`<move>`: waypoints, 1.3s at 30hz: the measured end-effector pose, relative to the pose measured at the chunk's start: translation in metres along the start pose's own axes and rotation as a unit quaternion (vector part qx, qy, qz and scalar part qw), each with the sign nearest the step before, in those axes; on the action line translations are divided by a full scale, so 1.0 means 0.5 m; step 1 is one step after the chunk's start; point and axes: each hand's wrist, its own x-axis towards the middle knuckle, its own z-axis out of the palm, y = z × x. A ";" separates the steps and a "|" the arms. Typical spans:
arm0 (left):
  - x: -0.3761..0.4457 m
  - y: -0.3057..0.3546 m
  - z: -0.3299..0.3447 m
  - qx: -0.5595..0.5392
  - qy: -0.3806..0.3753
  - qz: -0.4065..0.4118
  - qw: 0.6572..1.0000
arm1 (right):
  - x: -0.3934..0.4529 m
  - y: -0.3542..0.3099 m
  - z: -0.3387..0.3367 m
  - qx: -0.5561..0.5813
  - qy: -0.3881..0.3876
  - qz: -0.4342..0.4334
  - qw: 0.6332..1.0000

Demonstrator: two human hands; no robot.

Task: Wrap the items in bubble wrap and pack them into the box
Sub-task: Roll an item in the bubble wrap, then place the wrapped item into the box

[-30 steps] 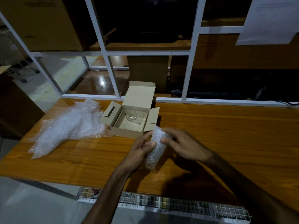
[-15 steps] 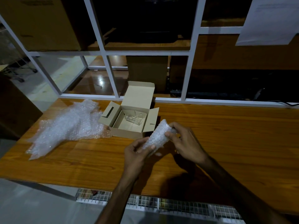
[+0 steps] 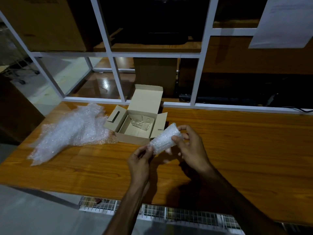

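**Wrapped bundle held just in front of the open box**

We see both hands holding a small bundle (image 3: 165,139) rolled in bubble wrap, lifted above the wooden table (image 3: 237,141) and tilted, its wider end up toward the box (image 3: 135,122) and its narrower end down toward us. What is inside the wrap we cannot tell. The left hand (image 3: 138,161) pinches the lower, narrow end of the bundle between thumb and fingertips. The right hand (image 3: 189,146) grips the upper part, with the thumb across the front of the wrap and the fingers curled round the far side.

The box is small, brown cardboard, and stands on the table just beyond the bundle, its lid upright at the back and its side flaps spread out. Inside the box a clear glass (image 3: 141,124) lies on its side, unwrapped. To the left of the box, touching its left flap, a loose heap of bubble wrap (image 3: 71,131) spreads across the table. Behind the box runs a white frame (image 3: 199,68) with glass panes, and up to the right of the box a sheet of paper (image 3: 284,21) hangs on it.
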 end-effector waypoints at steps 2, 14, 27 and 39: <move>0.005 0.001 0.000 0.012 -0.008 0.010 1.000 | 0.004 0.006 -0.001 -0.002 0.002 0.006 1.000; 0.023 0.002 0.002 0.006 0.036 0.041 0.998 | 0.012 0.023 0.010 0.048 -0.006 0.045 0.998; 0.008 -0.004 0.020 0.242 0.032 0.164 0.956 | 0.028 0.089 0.101 -0.004 0.050 0.039 0.998; 0.151 0.083 -0.058 0.310 0.065 0.126 0.940 | 0.130 0.097 0.180 0.048 -0.077 0.090 0.992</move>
